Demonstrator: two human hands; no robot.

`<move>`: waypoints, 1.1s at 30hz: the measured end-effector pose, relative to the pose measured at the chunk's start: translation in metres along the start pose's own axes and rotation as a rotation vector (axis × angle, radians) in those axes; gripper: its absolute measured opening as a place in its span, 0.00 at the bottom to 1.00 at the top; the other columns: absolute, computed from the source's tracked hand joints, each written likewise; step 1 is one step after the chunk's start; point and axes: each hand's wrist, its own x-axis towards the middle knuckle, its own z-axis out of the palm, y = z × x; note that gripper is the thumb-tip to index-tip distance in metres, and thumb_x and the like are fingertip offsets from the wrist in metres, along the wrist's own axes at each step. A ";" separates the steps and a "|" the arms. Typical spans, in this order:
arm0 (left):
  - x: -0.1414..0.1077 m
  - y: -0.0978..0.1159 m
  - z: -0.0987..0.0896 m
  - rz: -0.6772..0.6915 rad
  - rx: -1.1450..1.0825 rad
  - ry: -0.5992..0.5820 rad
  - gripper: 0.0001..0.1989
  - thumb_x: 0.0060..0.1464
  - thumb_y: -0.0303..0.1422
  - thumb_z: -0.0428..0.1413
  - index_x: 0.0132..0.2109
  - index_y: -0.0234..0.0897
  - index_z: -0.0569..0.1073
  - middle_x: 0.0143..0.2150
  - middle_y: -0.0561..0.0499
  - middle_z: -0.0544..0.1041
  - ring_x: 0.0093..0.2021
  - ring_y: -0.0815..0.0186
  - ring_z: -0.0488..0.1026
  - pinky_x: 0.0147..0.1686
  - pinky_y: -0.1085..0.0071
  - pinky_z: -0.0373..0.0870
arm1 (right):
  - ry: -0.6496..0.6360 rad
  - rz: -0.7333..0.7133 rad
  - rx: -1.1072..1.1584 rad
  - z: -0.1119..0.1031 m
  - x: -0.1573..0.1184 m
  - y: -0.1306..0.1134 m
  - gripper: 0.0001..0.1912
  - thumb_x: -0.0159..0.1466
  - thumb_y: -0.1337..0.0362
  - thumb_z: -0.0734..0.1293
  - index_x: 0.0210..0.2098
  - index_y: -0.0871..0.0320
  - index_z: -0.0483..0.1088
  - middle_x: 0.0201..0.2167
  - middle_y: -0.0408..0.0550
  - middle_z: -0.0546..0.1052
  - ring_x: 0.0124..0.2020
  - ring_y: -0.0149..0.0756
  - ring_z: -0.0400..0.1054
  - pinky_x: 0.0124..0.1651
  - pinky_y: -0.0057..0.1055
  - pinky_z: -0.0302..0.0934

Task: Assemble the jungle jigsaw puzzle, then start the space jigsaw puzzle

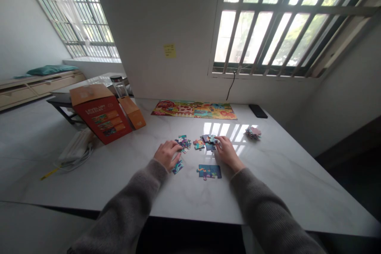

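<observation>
Near the middle of the white table (190,202), my left hand (168,154) rests beside a small pile of puzzle pieces (184,144), its fingers bent at the pile's left edge. A purple and teal piece (177,166) lies just below those fingers. My right hand (228,151) has its fingertips on the right side of another group of pieces (210,146); what they pinch is too small to make out. An orange piece (198,144) lies between the two piles. Closer to me sits a joined dark blue section (209,171).
A long colourful puzzle strip (195,110) lies along the wall. An orange-red box (102,117) and white cables (79,149) are at the left. At the right are a stack of pieces (253,133) and a black phone (258,111).
</observation>
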 end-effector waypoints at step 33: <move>0.086 0.014 0.051 0.183 0.097 -0.325 0.26 0.67 0.37 0.45 0.69 0.45 0.58 0.72 0.48 0.59 0.71 0.56 0.55 0.67 0.53 0.51 | -0.173 -0.154 0.068 -0.005 0.004 -0.013 0.14 0.61 0.69 0.68 0.47 0.55 0.74 0.47 0.50 0.76 0.49 0.44 0.66 0.55 0.42 0.61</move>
